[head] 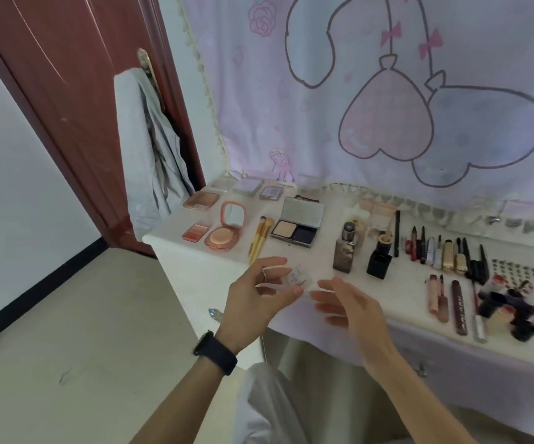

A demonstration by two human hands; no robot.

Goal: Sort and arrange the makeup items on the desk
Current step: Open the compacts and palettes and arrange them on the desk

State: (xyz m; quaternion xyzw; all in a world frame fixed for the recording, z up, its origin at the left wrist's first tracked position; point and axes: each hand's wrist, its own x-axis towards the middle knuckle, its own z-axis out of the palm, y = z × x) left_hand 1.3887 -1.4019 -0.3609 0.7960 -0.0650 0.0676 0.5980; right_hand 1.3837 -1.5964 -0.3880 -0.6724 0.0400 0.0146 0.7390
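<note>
Judging from how the desk (310,259) lies, the sorting looks well along. Flat palettes (201,200) sit grouped at its far left end, with a round pink compact (224,237) open beside them, two brushes (261,240) laid side by side, and a silver powder case (297,227) open just to their right. Toward the middle stand a square glass bottle (344,253) and a black square-based tube (379,262). Further right a row of pencils and slim tubes (445,251) lies roughly parallel, with lip glosses (435,298) lower in the frame. What seems left is the heap of small items (522,307) at the right edge (too blurred to name piece by piece) and the small clear jar (297,278) now in hand. That jar is at lower centre of the frame, over the near edge of the desk, pinched between thumb and fingers of the left grip (259,293), the one above the black watch (216,352). The right grip (347,304) hovers just beside it, fingers apart and loose, clasping nothing I can make out. The jar probably belongs in the bare patch near the brushes.
</note>
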